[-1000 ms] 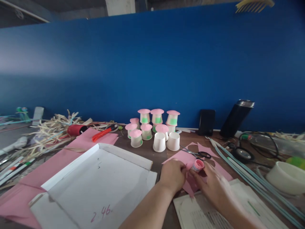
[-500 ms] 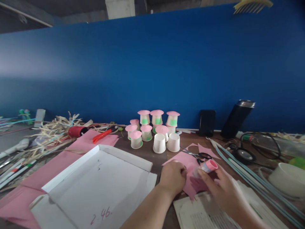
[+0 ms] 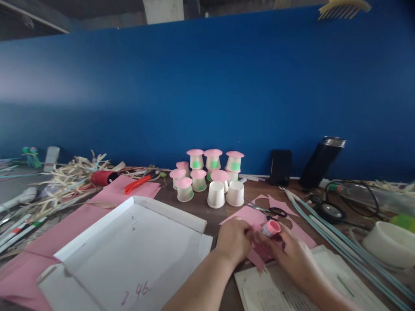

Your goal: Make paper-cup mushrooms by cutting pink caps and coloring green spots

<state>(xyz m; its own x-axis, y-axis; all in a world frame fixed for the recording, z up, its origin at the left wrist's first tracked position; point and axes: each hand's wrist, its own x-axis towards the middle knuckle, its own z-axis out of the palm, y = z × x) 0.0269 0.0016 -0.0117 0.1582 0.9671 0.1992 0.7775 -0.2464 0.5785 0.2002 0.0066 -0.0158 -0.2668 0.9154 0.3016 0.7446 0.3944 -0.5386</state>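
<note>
My right hand (image 3: 290,252) grips a glue stick (image 3: 269,228) with a pink end and a printed label, tilted with its far end toward my left hand. My left hand (image 3: 235,242) is closed just left of it, fingers curled; what they pinch is hidden. Under both hands lies cut pink paper (image 3: 241,213). Black-handled scissors (image 3: 275,211) rest on that paper, just beyond the glue stick. Behind my hands stand two plain white paper cups (image 3: 216,195), upside down. Several similar cups with pink paper discs on top (image 3: 184,190) are grouped behind them, some stacked.
On the left lies a shallow white box lid (image 3: 129,255) over pink sheets (image 3: 69,231). Beyond it are a red-handled tool (image 3: 138,183) and pale shredded strips (image 3: 76,175). A black flask (image 3: 320,164), blue-grey tubes (image 3: 343,246) and a white bowl (image 3: 389,244) stand right. Printed papers (image 3: 269,289) lie in front.
My right hand has moved left with the glue stick, bringing it close to my left hand. My left hand has stayed in nearly the same place.
</note>
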